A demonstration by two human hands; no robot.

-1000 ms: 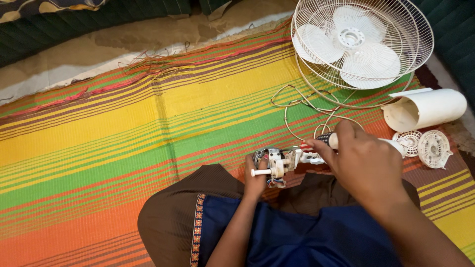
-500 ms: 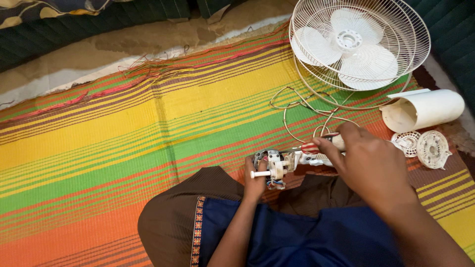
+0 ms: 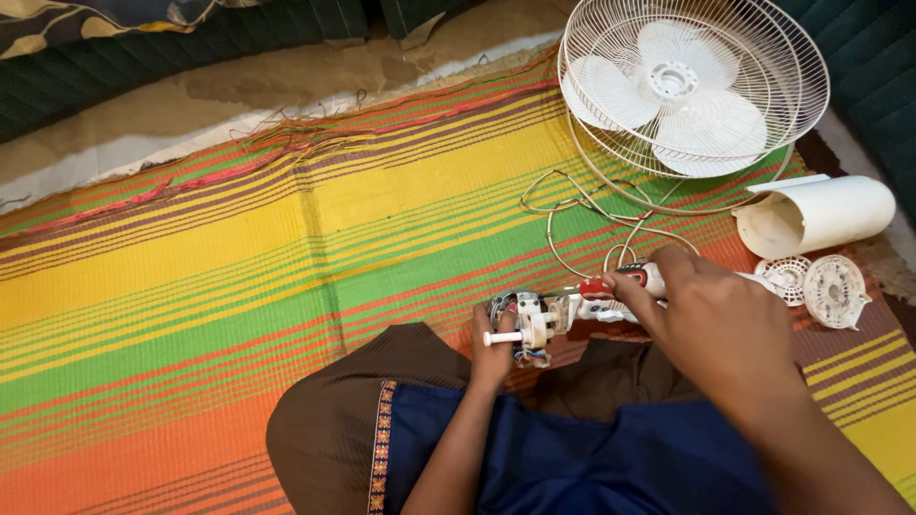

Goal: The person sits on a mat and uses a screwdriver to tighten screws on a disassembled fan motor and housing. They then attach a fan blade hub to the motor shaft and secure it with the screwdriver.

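The left hand (image 3: 493, 351) grips the fan motor (image 3: 530, 319) from below, just above the knee. The right hand (image 3: 718, 329) is closed around a red-handled screwdriver (image 3: 620, 282) that points at the motor. The motor looks heavy, stiff and metal; its body gives the best hold, not the thin wires (image 3: 592, 215). Farther off lie the fan cage (image 3: 692, 91) and a white cover (image 3: 821, 215) on the mat (image 3: 239, 248).

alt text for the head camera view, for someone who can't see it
A seated person's left hand steadies a small fan motor while the right hand works a red-handled screwdriver into it. A white fan cage lies on the striped mat.
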